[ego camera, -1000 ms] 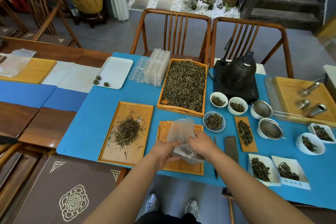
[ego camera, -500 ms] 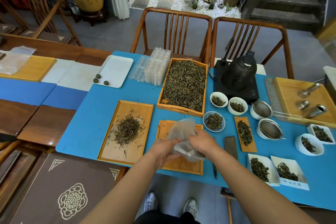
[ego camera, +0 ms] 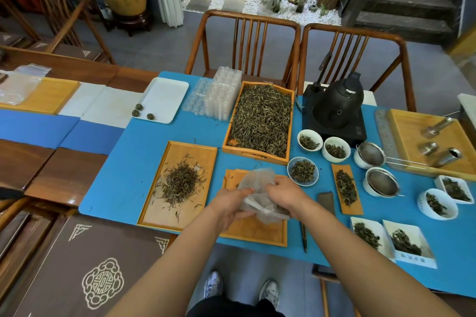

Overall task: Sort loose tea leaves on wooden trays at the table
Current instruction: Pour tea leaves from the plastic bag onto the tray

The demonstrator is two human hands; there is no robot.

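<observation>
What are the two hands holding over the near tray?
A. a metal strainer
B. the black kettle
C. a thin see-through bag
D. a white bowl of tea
C: both the left hand and the right hand grip a crumpled translucent bag above the small tray.

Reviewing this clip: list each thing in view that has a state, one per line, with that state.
left hand: grips the clear bag
right hand: grips the clear bag
clear bag: crumpled, held over the small wooden tray
small wooden tray: no tea visible
flat wooden tray: loose pile of tea
deep wooden tray: full of tea
white tray: three tea balls at its corner
kettle: on its base
</observation>
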